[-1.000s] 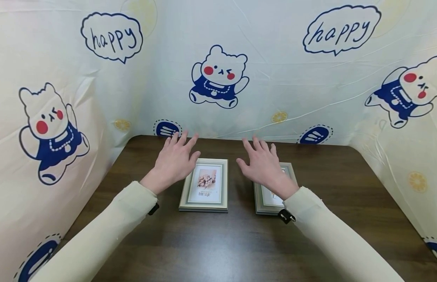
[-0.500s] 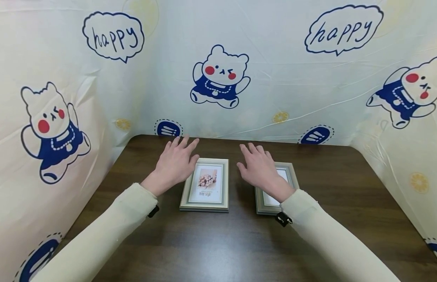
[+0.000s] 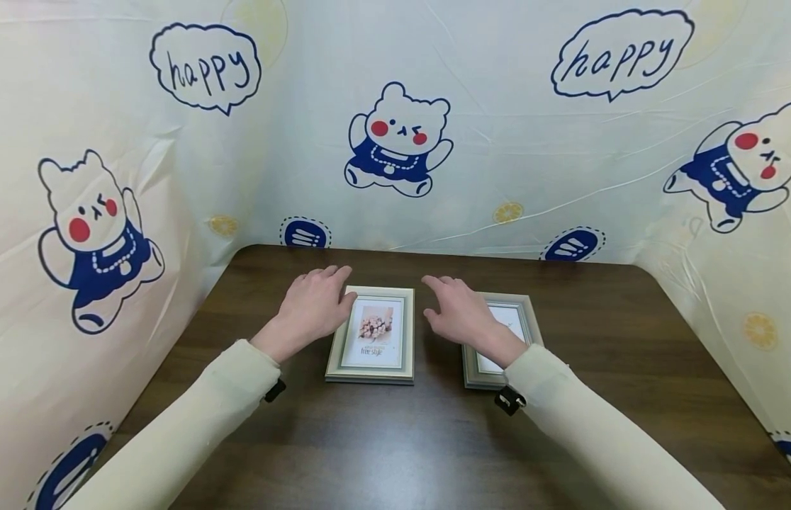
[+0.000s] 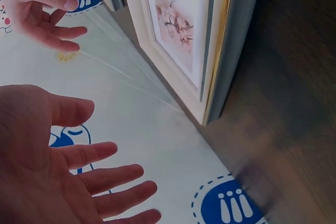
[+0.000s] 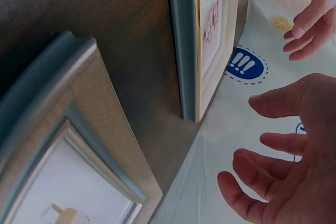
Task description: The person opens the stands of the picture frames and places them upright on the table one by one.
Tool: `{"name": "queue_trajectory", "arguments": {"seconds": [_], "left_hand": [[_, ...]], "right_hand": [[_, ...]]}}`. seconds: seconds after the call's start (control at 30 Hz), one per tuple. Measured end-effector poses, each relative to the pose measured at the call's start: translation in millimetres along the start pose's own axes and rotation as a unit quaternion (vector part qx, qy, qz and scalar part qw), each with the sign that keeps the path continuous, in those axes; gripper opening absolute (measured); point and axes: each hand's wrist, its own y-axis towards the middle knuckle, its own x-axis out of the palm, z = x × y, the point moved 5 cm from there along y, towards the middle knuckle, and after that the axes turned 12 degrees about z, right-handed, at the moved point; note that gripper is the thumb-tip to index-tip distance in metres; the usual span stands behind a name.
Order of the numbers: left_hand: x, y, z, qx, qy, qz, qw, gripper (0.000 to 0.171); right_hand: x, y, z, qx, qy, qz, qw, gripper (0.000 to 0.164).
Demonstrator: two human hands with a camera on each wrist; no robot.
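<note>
Two pale picture frames lie flat, side by side. The left picture frame [image 3: 376,333] shows pink flowers and the words "free style". My left hand [image 3: 309,306] hangs over its upper left corner with fingers spread, holding nothing. In the left wrist view, a gap shows between the hand [image 4: 31,156] and that frame [image 4: 181,30]. My right hand [image 3: 462,312] is over the upper left part of the right picture frame [image 3: 531,315], partly hiding its picture. Its fingers bend loosely around nothing in the right wrist view, with the same frame [image 5: 113,129] beside it.
Both frames lie on a dark brown wooden table [image 3: 395,446]. A pale curtain [image 3: 497,127] printed with bears and "happy" bubbles encloses the table at the back and both sides. Bare tabletop separates the two frames.
Both hands have come down and slightly back toward the body, with fingertips dipping from the table's far edge toward the frames. The right hand also shifted a little left. The frames stay put.
</note>
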Motion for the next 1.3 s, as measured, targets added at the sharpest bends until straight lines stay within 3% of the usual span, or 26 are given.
{"name": "queue_trajectory", "arguments": {"seconds": [0.23,0.47,0.67,1.03,1.13,1.3], "left_hand": [[3.4,-4.9,-7.5,-0.006,-0.003,-0.001,1.0,0.046],[16.3,-12.0,-20.6,-0.045,-0.059,-0.053,0.9958,0.052],[29.3,-20.7,-30.4,-0.059,-0.142,-0.124,0.9804,0.069],[48.2,-33.9,-46.7,-0.072,-0.236,-0.203,0.9476,0.062],[53.2,-36.6,-50.4,-0.074,-0.248,-0.212,0.9425,0.064],[55.2,-39.0,-52.4,-0.061,-0.252,-0.215,0.9416,0.064]], "right_hand": [[11,-5,-2,0.002,0.028,-0.049,0.998,0.067],[23,-11,-3,0.011,0.066,-0.108,0.992,0.08],[33,-16,-2,0.001,0.055,-0.136,0.989,0.08],[42,-18,-1,0.019,0.068,-0.153,0.986,0.074],[44,-19,0,0.023,0.081,-0.158,0.984,0.076],[50,-20,3,0.026,0.1,-0.165,0.981,0.081]]}}
